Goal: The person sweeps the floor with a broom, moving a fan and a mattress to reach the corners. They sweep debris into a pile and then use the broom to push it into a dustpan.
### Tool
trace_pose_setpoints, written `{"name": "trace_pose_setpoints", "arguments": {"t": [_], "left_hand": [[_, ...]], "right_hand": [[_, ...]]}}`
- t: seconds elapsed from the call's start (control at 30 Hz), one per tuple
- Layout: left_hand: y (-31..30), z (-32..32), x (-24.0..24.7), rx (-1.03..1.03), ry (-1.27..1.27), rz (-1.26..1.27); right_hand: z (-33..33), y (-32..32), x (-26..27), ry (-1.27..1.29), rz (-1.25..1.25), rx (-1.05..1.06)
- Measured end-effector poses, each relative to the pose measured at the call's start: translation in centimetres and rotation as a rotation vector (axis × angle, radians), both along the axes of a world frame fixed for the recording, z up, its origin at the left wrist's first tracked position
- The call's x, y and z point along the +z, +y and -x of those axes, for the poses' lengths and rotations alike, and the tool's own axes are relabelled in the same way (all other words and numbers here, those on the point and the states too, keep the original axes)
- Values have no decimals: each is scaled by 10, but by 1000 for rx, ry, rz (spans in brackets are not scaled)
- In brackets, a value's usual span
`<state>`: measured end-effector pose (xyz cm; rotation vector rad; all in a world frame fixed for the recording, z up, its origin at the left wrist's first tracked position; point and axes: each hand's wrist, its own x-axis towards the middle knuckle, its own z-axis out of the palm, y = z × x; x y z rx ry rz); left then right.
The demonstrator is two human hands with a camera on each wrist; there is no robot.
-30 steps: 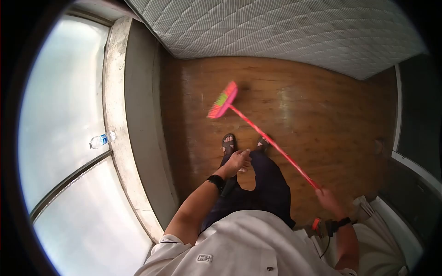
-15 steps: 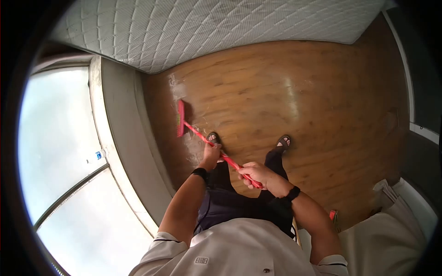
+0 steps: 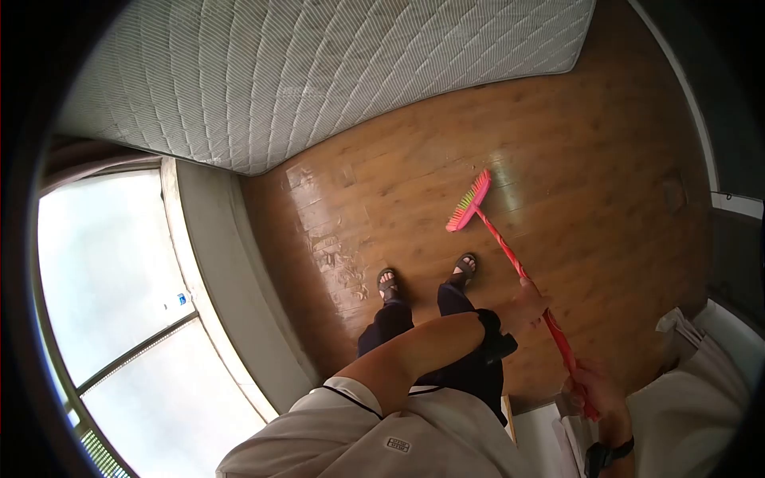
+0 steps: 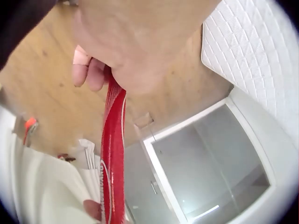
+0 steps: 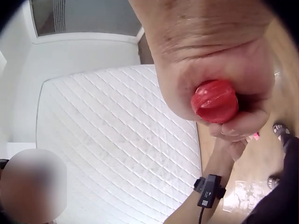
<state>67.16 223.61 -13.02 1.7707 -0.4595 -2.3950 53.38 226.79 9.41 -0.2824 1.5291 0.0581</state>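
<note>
A broom with a pink head [image 3: 478, 204] and orange and green bristles is over the wooden floor, ahead of my feet. Its red handle [image 4: 113, 149] slants back toward my right side. My left hand [image 3: 527, 307] grips the handle partway along, with the arm reaching across my body. Nearer to me, my right hand [image 3: 599, 397] holds the handle close to its top end. In the right wrist view the rounded red handle end [image 5: 216, 101] pokes out of the right hand's curled fingers [image 5: 245, 123].
A quilted mattress [image 3: 319, 80] rises along the far side. A ledge [image 3: 223, 239] and bright window panes [image 3: 111, 255] run along the left. Shiny, wrinkled patches [image 3: 335, 259] mark the floor there. Pale cloth [image 3: 685, 390] hangs at lower right.
My left hand, off the broom at first, took hold of the handle. The broom head swung left toward the ledge, then back right; both hands have moved right with the handle.
</note>
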Motion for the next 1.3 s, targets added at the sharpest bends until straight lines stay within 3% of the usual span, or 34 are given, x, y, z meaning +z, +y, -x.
{"name": "trace_pose_setpoints", "arguments": {"t": [0.1,0.23,0.3,0.37,0.43,0.57,0.7,0.77,0.87,0.93,1.1,1.2,1.3], "left_hand": [[5,-7,20,58,66,90],[0,-48,9,182,-28,161],[-6,-86,-2,370,-133,230],[-21,-133,-11,427,-201,262],[-22,-182,-60,568,-283,373],[-65,-283,-52,631,-555,197],[-115,-383,-99,414,-340,-13],[-139,-383,-106,344,-337,-64],[-166,-338,-94,277,-223,-96],[-184,-291,-67,143,-127,-47],[-195,-180,-14,46,110,-47],[-188,-163,12,20,248,-6],[-181,-161,35,49,227,22]], "right_hand": [[3,7,17,15,52,10],[-13,6,-8,-168,65,-101],[-40,-16,-17,-221,88,-100],[-82,-55,-22,-322,9,-79],[-114,-76,-63,-462,-39,-60],[-201,-114,-155,-713,-117,-106],[-286,-167,-216,-729,-306,-299],[-299,-182,-216,-638,-255,-335],[-263,-198,-182,-535,-246,-331],[-235,-205,-132,-461,-203,-400],[-185,-193,-30,-213,-122,-519],[-182,-178,8,-117,-109,-668],[-190,-172,28,-70,-66,-598]]}}
